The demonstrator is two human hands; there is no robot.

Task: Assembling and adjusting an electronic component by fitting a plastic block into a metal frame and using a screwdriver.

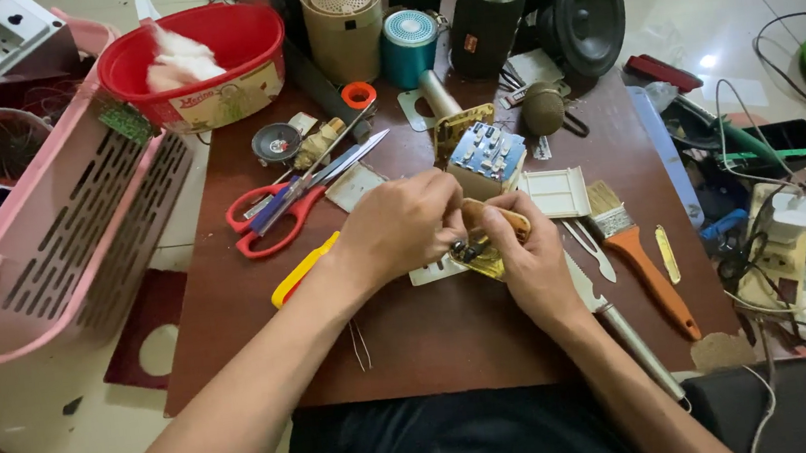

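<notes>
Both my hands meet over the middle of a brown table (433, 332). My right hand (524, 259) grips a small yellowish circuit board (483, 258) with dark parts on it. My left hand (403, 226) is closed over the top of the same board, fingers pinched on something small that is hidden. A brown wooden handle (496, 216) pokes out between the two hands. Just beyond them stands a small module with blue and white parts (487, 154).
Red-handled scissors (274, 214), a yellow-handled tool (301, 271) and a paintbrush with an orange handle (637, 253) lie around the hands. A red bowl (195, 59), speakers (584, 12) and a pink basket (60, 240) ring the table. Cables and chargers (779, 240) crowd the right.
</notes>
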